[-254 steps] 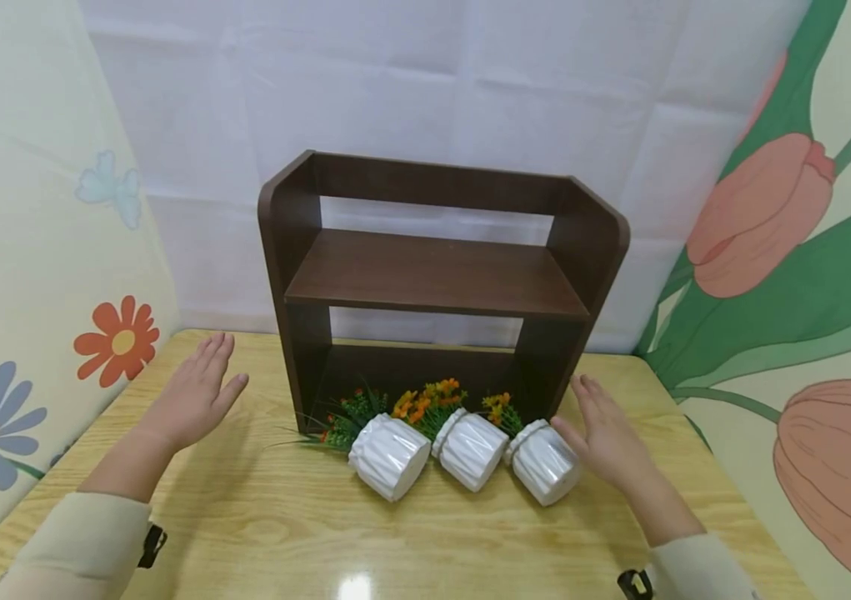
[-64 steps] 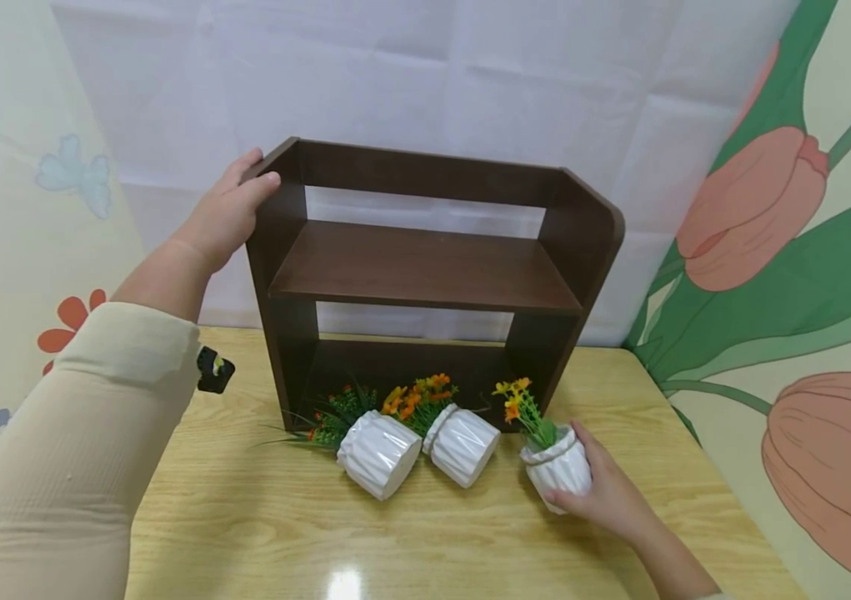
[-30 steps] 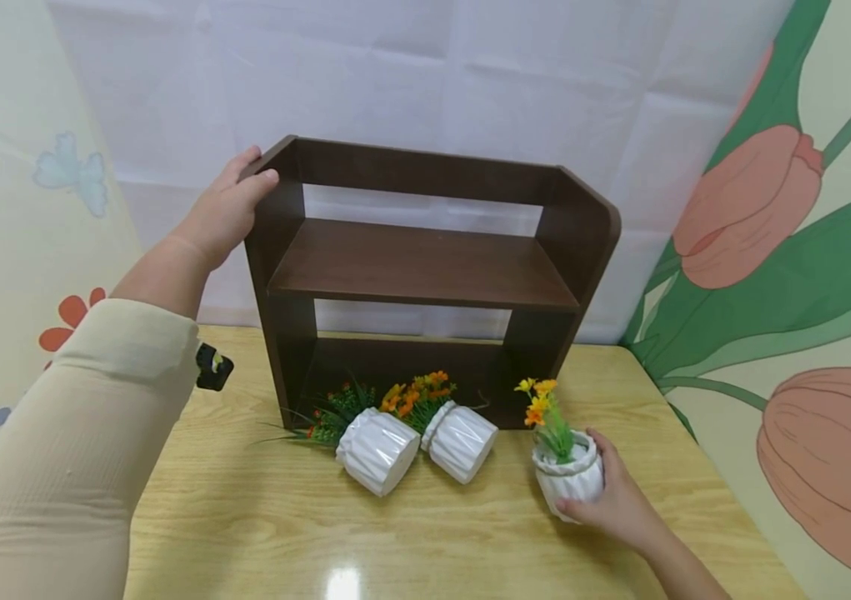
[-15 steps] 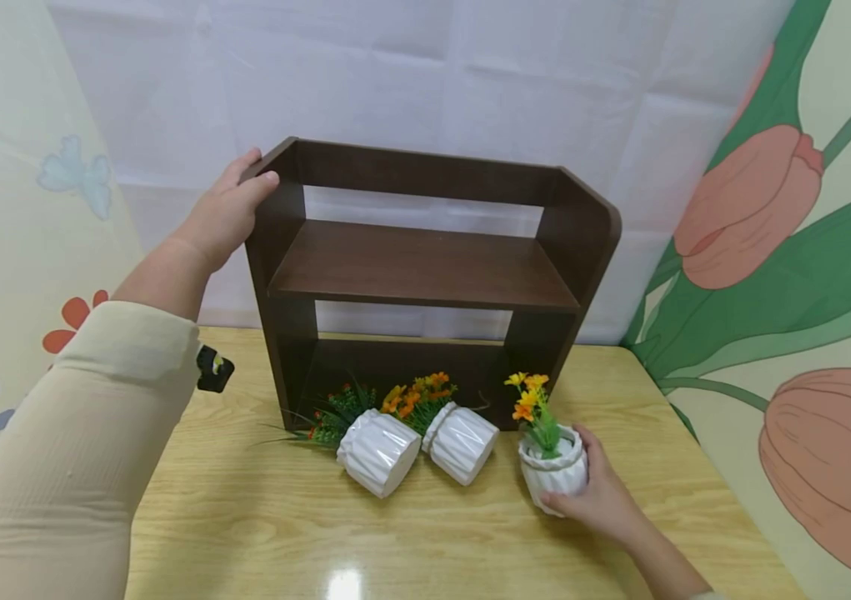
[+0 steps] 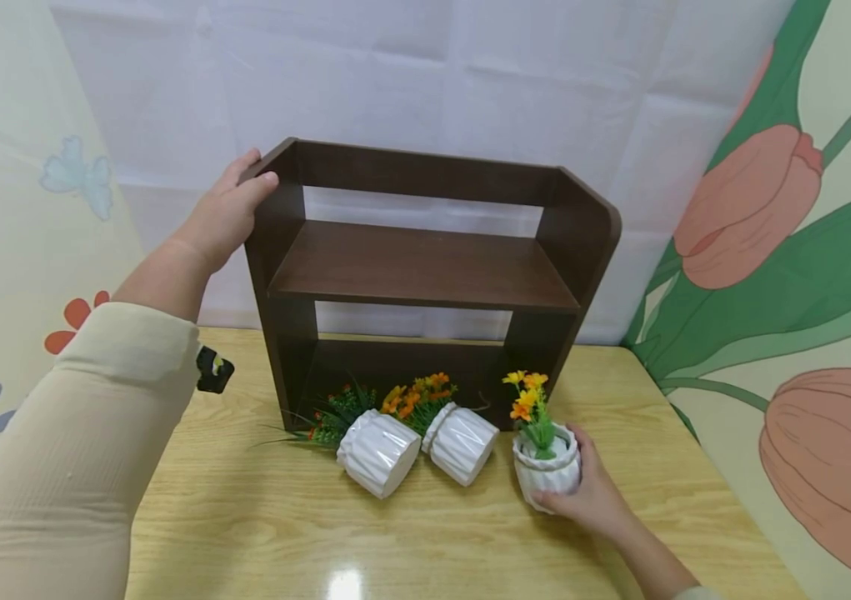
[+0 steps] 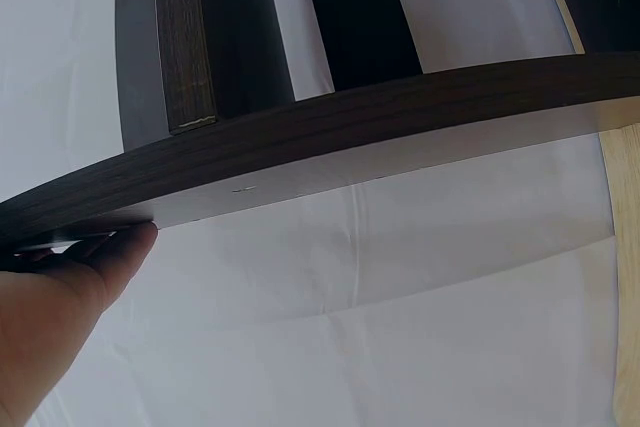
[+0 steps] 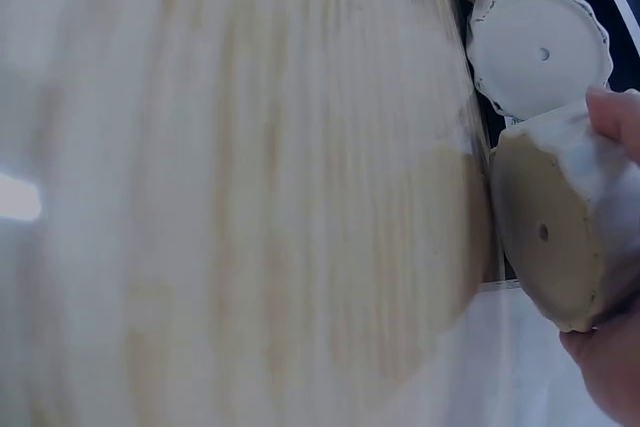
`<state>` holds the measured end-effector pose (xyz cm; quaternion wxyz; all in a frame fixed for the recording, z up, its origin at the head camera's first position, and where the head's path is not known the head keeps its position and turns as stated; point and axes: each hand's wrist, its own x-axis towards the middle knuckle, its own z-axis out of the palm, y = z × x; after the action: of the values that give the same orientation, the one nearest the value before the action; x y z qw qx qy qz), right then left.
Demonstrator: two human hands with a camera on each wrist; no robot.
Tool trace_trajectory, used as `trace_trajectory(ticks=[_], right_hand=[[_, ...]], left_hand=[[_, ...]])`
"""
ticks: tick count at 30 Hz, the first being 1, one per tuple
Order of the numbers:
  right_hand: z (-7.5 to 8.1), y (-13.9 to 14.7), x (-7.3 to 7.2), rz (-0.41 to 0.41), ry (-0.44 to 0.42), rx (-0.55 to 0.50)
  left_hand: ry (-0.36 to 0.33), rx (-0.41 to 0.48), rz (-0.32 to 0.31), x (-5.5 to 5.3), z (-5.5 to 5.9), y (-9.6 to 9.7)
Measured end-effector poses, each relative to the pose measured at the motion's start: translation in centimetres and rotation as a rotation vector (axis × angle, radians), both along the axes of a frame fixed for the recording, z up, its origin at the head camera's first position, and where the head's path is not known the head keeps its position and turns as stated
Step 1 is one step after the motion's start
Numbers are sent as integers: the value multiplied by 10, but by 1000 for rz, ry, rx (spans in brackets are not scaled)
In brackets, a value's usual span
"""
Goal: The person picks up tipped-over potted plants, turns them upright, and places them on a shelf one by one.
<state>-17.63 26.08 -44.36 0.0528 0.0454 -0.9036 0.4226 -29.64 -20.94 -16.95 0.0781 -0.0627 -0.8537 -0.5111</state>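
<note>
In the head view my left hand (image 5: 219,218) grips the upper left side panel of a dark brown two-tier shelf (image 5: 425,265), thumb over its front edge. The left wrist view shows the fingers (image 6: 122,257) against the panel's outer face. My right hand (image 5: 599,498) holds a ribbed white flowerpot (image 5: 548,477) round its right side, roughly upright. Yellow and orange flowers (image 5: 526,400) rise from it in front of the shelf's lower right corner. In the right wrist view the pot's underside (image 7: 540,232) shows, with a small hole.
Two more white flowerpots lie tipped over at the shelf's front, one at left (image 5: 378,454) and one in the middle (image 5: 461,443), their flowers towards the lower tier (image 5: 402,360). The wooden table (image 5: 260,517) extends in front. A white cloth (image 5: 395,67) hangs behind.
Both hands were first apart from everything. The left has taken hold of the shelf; the right has picked up the tipped right-hand flowerpot, turned it upright, and lately shifted it left.
</note>
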Motion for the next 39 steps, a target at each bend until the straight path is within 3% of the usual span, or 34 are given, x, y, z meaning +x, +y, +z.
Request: trace_trajectory(ticks=[8, 39], right_hand=[[-5, -1, 0, -16, -79, -61], [-14, -2, 9, -51, -58, -131]], left_hand=[[4, 2, 3, 1, 0, -1], [6, 6, 2, 3, 0, 0]])
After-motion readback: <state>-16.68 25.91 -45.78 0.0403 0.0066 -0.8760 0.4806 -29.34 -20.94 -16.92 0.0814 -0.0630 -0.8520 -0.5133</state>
